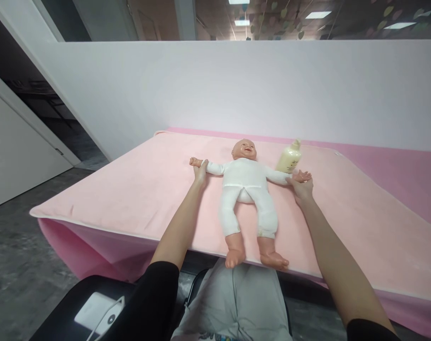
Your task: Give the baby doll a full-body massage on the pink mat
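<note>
A baby doll [245, 175] with a white cloth body lies on its back on the pink cover, its head toward the wall and its feet at the near edge. Its arms are stretched out to both sides. My left hand [201, 174] is closed around the doll's arm at the left, by the wrist. On the other side, my right hand [302, 188] grips the doll's other arm just below its small open hand. A pale yellow pump bottle [289, 156] lies tilted close behind that arm.
The table with its light pink cover [130, 189] stands against a white partition [236, 85]. Darker pink cloth [407, 184] shows at the right. A black chair at the lower left bears a white device [98, 310] with a cable. A door stands at far left.
</note>
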{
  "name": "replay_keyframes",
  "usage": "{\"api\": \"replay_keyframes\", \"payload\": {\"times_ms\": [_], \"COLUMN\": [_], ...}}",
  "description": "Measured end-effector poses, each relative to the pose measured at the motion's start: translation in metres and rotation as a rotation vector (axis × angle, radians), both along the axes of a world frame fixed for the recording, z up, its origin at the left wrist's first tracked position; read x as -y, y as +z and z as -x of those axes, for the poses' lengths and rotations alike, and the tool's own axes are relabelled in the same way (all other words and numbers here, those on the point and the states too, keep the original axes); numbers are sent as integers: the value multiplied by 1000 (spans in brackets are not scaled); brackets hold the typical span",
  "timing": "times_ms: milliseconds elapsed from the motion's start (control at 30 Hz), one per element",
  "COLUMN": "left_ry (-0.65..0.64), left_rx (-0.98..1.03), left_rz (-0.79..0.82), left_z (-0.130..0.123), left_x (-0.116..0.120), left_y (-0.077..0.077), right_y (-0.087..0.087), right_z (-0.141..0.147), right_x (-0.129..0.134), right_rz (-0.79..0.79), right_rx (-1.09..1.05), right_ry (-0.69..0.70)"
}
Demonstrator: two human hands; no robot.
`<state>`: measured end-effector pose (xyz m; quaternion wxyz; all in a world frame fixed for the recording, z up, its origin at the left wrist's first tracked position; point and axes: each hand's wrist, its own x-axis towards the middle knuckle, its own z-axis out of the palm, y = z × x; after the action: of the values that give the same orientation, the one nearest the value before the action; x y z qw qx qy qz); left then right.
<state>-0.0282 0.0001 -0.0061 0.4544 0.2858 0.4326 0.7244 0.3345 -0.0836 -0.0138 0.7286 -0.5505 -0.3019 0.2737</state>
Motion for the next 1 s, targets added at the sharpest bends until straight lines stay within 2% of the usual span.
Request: {"api": "replay_keyframes", "payload": {"times_ms": [200,533,1000], "left_ry": [11,18,4], "left_rx": [22,20,-4], "left_rz": [-21,-9,-18], "left_z": [0,0,0], "left_x": [0,-1,-2], "left_y": [1,-1,-1], "right_y": [-3,7,13], "right_z": [-5,1,2], "right_x": [-2,4,7], "right_rz": [21,-42,-22], "right_rx": [1,-88,-213], "right_ry": [75,183,203]}}
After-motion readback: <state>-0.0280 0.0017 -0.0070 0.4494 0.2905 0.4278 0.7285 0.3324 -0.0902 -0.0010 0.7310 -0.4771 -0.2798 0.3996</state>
